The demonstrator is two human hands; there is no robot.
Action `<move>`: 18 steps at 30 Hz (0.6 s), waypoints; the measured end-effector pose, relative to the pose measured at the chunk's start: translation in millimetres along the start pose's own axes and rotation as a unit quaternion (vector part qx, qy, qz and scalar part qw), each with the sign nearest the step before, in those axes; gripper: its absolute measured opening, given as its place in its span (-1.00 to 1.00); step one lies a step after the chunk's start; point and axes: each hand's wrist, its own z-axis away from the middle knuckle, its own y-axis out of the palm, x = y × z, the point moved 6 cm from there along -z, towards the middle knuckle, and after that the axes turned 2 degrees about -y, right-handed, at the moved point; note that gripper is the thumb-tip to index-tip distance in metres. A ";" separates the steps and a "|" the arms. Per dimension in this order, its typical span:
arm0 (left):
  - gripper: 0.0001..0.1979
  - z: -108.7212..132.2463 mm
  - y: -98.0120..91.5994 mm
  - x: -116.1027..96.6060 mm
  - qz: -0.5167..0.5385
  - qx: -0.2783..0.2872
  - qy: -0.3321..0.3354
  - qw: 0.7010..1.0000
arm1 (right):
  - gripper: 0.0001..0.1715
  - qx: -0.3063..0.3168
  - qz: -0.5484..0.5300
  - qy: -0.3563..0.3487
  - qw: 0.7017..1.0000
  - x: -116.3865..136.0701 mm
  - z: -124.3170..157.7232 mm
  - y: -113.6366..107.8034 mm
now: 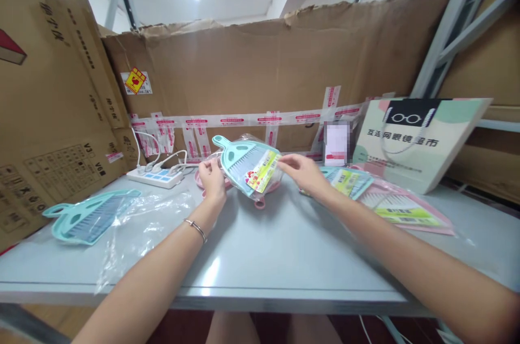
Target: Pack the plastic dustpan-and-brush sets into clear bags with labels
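Note:
A mint-green dustpan and brush set [241, 162] in a clear bag is tilted up above the middle of the table, its yellow label [263, 172] facing me. My left hand [212, 180] is closed at the bag's left edge, below the set's handle. At the right edge, beside the label, my right hand [300, 170] pinches the bag. Behind and beneath this set, pink dustpan pieces [260, 203] show in part; the rest of them is hidden.
Another mint dustpan and brush [97, 219] lies left beside a loose clear bag [146, 230]. Right are bagged mint [349, 181] and pink [406, 206] sets. A power strip [156, 175], phone [337, 142], paper bag [418, 143] and big cardboard boxes [252, 73] stand behind.

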 end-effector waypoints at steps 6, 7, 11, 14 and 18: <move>-0.86 3.3 2.1 -4.0 -0.007 0.002 0.025 1.000 | -0.58 0.003 -0.283 0.212 0.935 -32.0 0.5 58.3; -0.87 2.8 1.9 -4.2 -0.017 -0.002 0.029 0.999 | -0.55 -0.007 -0.282 0.216 0.935 -36.8 -0.7 56.3; -0.88 -6.2 -7.7 -5.0 -0.045 -0.056 0.037 0.997 | -0.56 -0.026 -0.190 0.197 0.962 -54.9 -10.0 19.6; -0.88 -14.5 -13.5 -4.2 -0.038 -0.068 0.036 0.996 | -0.61 -0.097 0.025 0.129 0.987 -58.7 -18.5 -26.0; -0.87 -16.2 -12.3 -0.4 -0.026 -0.050 0.039 0.998 | -0.74 -0.166 0.142 -0.045 0.975 -33.2 -14.2 -29.6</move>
